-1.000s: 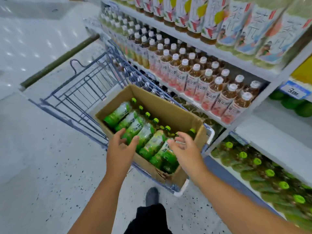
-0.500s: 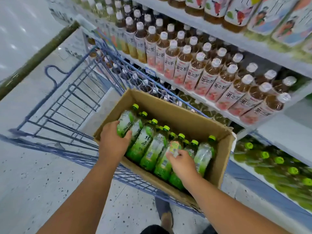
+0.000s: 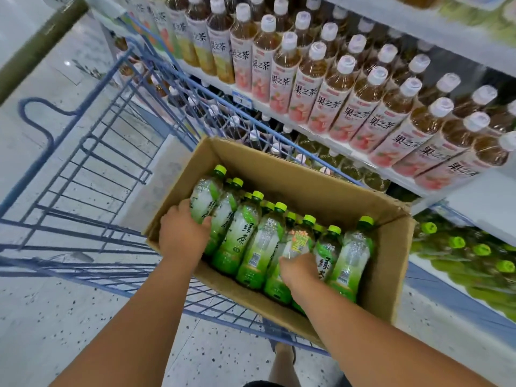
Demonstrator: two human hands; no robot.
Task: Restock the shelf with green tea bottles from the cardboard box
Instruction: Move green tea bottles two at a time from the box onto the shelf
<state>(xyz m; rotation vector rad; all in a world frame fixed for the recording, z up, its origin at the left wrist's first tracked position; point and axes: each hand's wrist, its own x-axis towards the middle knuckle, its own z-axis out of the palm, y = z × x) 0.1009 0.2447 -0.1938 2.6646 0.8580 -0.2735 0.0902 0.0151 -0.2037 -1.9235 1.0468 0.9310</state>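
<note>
Left hand grips leftmost green tea bottle inside cardboard box, right hand curls round a bottle mid-row, box in blue cart beside shelf.

Matt brown cardboard box, glossy clear-plastic bottles (shiny film labels), blue-painted metal wire cart.

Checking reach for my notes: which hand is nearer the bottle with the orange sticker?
Right. The right hand rests on the bottle with the orange sticker; the left hand grips bottles at the box's far left end.
</note>
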